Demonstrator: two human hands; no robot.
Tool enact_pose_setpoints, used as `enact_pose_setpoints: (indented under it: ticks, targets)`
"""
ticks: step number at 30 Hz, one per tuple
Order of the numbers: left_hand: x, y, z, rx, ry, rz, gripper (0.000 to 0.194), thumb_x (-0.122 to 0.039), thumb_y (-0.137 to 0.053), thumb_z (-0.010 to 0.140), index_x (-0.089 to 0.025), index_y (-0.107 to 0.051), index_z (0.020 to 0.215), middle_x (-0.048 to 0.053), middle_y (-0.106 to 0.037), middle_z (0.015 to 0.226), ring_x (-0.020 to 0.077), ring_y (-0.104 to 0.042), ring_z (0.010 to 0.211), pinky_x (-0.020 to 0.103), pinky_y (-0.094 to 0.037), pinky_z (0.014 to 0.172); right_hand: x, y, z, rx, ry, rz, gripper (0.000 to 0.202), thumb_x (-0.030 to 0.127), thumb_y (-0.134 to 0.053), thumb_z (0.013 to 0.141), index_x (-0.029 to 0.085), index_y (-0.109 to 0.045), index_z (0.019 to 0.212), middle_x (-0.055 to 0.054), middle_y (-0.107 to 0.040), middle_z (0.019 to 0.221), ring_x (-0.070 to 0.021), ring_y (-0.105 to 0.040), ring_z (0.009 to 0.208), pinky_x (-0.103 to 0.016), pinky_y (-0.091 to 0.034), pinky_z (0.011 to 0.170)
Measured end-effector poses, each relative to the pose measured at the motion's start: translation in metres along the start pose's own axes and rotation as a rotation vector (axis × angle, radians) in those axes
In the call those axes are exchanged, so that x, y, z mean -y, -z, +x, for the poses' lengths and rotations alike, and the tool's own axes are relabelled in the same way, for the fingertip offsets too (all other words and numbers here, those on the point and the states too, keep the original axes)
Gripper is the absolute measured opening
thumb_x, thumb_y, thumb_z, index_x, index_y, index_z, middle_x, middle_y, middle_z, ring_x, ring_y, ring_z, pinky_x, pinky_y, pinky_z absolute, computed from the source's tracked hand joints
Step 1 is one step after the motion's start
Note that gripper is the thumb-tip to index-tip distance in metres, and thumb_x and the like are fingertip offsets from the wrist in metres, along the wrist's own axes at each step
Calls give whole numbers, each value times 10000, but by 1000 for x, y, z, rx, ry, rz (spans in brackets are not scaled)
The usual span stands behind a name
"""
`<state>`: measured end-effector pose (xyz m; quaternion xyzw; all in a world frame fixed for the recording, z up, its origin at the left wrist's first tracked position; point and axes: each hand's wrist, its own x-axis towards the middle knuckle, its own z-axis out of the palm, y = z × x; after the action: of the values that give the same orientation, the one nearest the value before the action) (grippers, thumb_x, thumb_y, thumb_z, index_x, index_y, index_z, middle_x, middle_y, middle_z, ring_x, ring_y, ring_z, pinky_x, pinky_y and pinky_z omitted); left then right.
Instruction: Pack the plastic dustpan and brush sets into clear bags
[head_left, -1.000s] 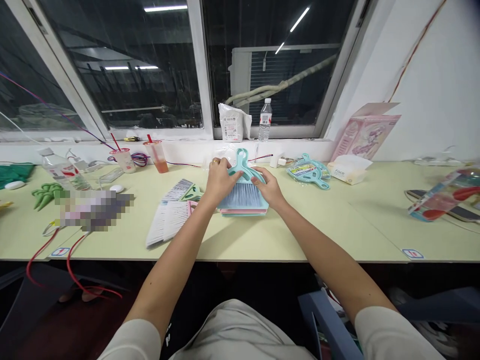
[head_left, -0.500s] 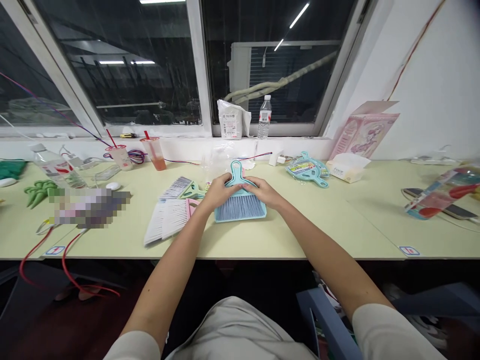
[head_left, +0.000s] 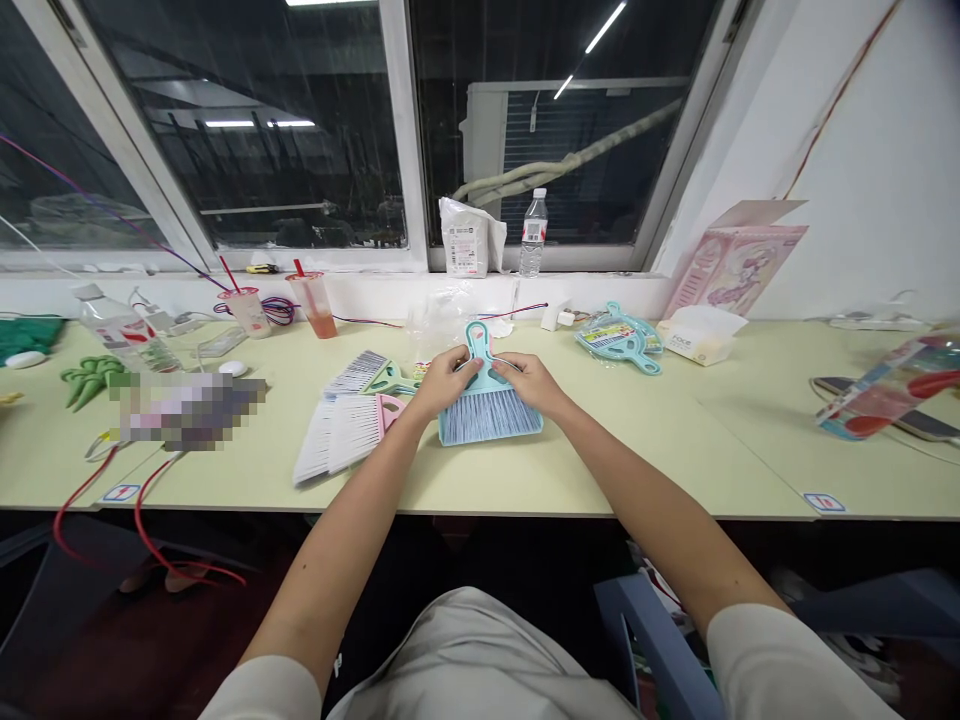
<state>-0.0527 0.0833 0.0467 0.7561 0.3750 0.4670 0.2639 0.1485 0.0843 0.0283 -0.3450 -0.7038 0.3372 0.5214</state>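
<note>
Over the table, a light-blue hand brush [head_left: 491, 415] with grey bristles lies nested in a matching light-blue dustpan [head_left: 442, 438], handles pointing away from me. My left hand [head_left: 448, 384] grips the left side of the set, with its thumb on the brush. On the other side my right hand [head_left: 529, 382] does the same. Fingers of both hands are partly hidden behind the set. Left of them lie a white-bristled brush with a pink handle [head_left: 390, 412] and a grey-bristled brush with a green handle [head_left: 386, 378].
A blue dustpan set in clear wrapping [head_left: 619, 342] lies at the back right, beside a tissue pack [head_left: 701, 335]. Two drink cups [head_left: 313, 305] and a water bottle [head_left: 124, 330] stand at the back left. Another bottle [head_left: 533, 235] stands on the sill. The table's front edge is near me.
My thumbs have moved apart on the brush, showing more of its blue head. The set has shifted and turned slightly, while the whole view has moved a little.
</note>
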Motion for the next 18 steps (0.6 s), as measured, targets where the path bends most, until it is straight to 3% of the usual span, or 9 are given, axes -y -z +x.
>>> enact_pose_setpoints:
  ticks: [3, 6, 9, 15, 18]
  targets:
    - [-1, 2, 1, 4, 47, -55, 293, -456, -621, 909, -200, -578, 772, -16, -569, 753, 157, -524, 747, 290, -415, 729, -1, 2, 3, 5, -30, 31, 313, 514, -697, 865, 218, -796, 896, -3, -735, 867, -201, -624, 825, -311, -467, 786]
    - [-4, 7, 1, 3, 109, -155, 277, -399, -670, 864, -191, -720, 1039, 39, -733, 1041, 214, -636, 970, 316, -473, 881, -4, 6, 7, -153, -106, 142, 313, 526, -724, 819, 217, -772, 845, 3, -722, 839, -194, -624, 815, -300, -472, 767]
    - [-8, 13, 0, -12, 113, -198, 408, -332, -705, 818, -181, -734, 1196, 71, -743, 1238, 266, -638, 1145, 355, -471, 998, -4, 10, 10, -293, -206, 277, 306, 511, -766, 769, 221, -767, 868, 9, -731, 849, -188, -642, 816, -284, -488, 751]
    - [-5, 9, 0, -14, 82, -274, 423, -317, -738, 789, -172, -770, 1186, 85, -751, 1262, 293, -635, 1196, 393, -456, 1057, 5, 16, 8, -117, -494, 482, 215, 282, -839, 705, 177, -758, 875, -23, -761, 808, -188, -691, 724, -287, -546, 687]
    - [-1, 10, 3, -70, 111, -317, 403, -380, -721, 825, -188, -772, 1175, 82, -763, 1227, 278, -655, 1153, 374, -490, 1002, 9, 19, 9, -115, -529, 547, 178, 171, -808, 707, 161, -741, 872, -31, -763, 780, -182, -701, 685, -286, -571, 671]
